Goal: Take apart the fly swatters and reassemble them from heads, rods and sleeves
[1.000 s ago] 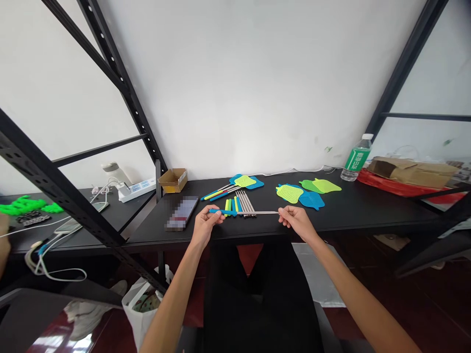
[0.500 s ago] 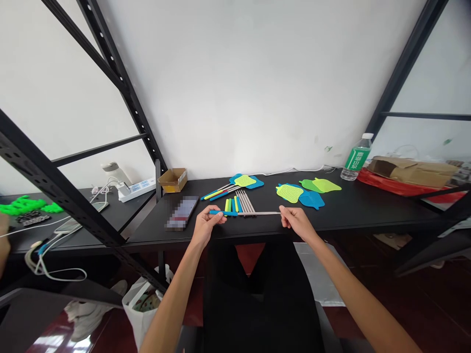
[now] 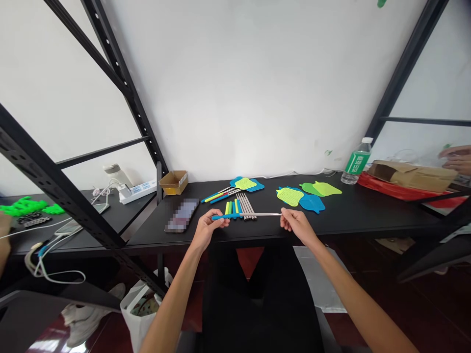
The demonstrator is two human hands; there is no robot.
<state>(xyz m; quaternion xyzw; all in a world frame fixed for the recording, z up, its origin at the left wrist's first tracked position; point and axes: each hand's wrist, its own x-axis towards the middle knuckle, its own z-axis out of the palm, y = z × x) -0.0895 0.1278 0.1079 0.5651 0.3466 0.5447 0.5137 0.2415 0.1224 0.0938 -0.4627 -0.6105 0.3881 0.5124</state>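
My left hand (image 3: 208,227) is closed around a blue handle grip (image 3: 232,215). From the grip a thin metal rod (image 3: 261,214) runs level to the right, and its far end is pinched by my right hand (image 3: 295,223). Just behind lie several loose blue, green and yellow grips (image 3: 228,208) and several bare metal rods (image 3: 247,205). Farther back sit fly swatters with rods and grips attached (image 3: 244,183). To the right are loose swatter heads: a yellow one (image 3: 290,196), a blue one (image 3: 312,203) and green-yellow ones (image 3: 327,188).
A phone (image 3: 183,215) and a small cardboard box (image 3: 174,182) lie left on the black table (image 3: 349,215). A water bottle (image 3: 356,162) stands right, by a torn carton (image 3: 412,175). Another person's hand (image 3: 458,159) shows at far right. Shelf posts (image 3: 66,184) flank the table.
My hands keep their hold on the grip and the rod's end, with little movement. The view has shifted slightly. Another person's hand has appeared at the far right.
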